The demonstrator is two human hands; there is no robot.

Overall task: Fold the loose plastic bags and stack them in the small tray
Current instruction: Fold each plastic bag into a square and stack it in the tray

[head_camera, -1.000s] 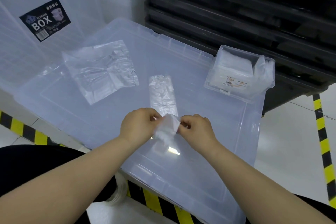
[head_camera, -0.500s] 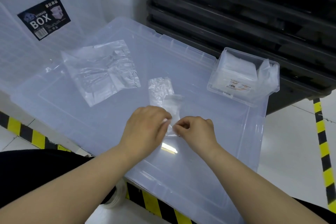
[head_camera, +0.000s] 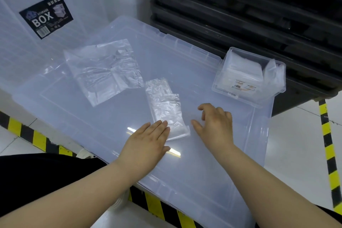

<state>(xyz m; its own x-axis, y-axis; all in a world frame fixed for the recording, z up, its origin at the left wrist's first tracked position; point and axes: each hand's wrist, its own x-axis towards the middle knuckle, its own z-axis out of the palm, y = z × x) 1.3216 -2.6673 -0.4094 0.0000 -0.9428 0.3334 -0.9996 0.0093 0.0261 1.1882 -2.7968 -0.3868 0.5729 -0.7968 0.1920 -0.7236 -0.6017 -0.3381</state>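
The narrow folded strip of crinkled clear plastic bag (head_camera: 166, 109) lies mid-way along the large translucent plastic lid (head_camera: 92, 116). The left hand (head_camera: 148, 142) lies flat, its straight fingers (head_camera: 162, 126) pressing the strip's near end. Just beside it, the right hand (head_camera: 216, 124) holds nothing, fingers loosely spread. The flat loose clear bags (head_camera: 103, 70) lie to the left. At the right edge, the small clear plastic tray (head_camera: 259, 100) holds white folded bags (head_camera: 246, 72).
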